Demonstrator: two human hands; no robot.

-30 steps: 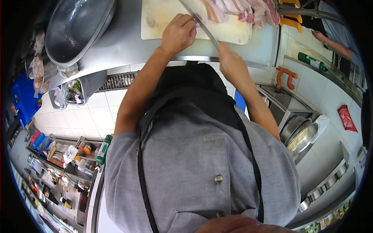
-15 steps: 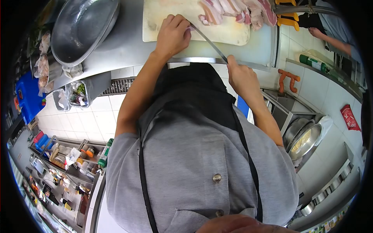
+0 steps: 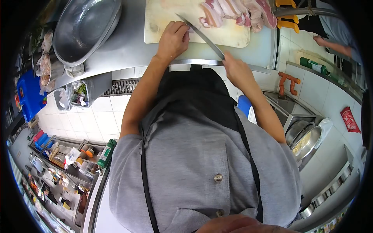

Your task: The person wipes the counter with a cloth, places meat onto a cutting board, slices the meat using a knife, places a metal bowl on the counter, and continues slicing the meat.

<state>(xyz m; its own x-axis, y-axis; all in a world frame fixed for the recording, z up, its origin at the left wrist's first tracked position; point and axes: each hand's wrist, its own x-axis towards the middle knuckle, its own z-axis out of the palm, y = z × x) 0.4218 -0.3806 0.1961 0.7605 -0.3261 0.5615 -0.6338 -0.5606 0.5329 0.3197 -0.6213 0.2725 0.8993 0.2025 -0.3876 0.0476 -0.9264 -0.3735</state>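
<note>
My right hand (image 3: 237, 70) is wrapped round the handle of a long kitchen knife (image 3: 206, 39). Its blade slants up and left over the pale cutting board (image 3: 163, 15), the tip passing beyond my left fingertips. My left hand (image 3: 173, 42) rests at the board's near edge with curled fingers closed on a small piece of meat (image 3: 190, 30), mostly hidden by the hand and blade. Sliced pork belly (image 3: 229, 8) lies in strips on the far right of the board, with a larger cut of raw meat (image 3: 256, 17) beside it.
A large metal bowl (image 3: 86, 31) stands on the steel counter (image 3: 130, 46) to the left. Yellow handles (image 3: 287, 23) stick out at the right end. Another person's arm (image 3: 334, 46) shows at the upper right. Below the counter on the left is a bin with greens (image 3: 81, 93).
The knife has slid forward and left, so its tip now reaches past my left fingers. My right hand has moved slightly left with it. My left hand stays on the meat.
</note>
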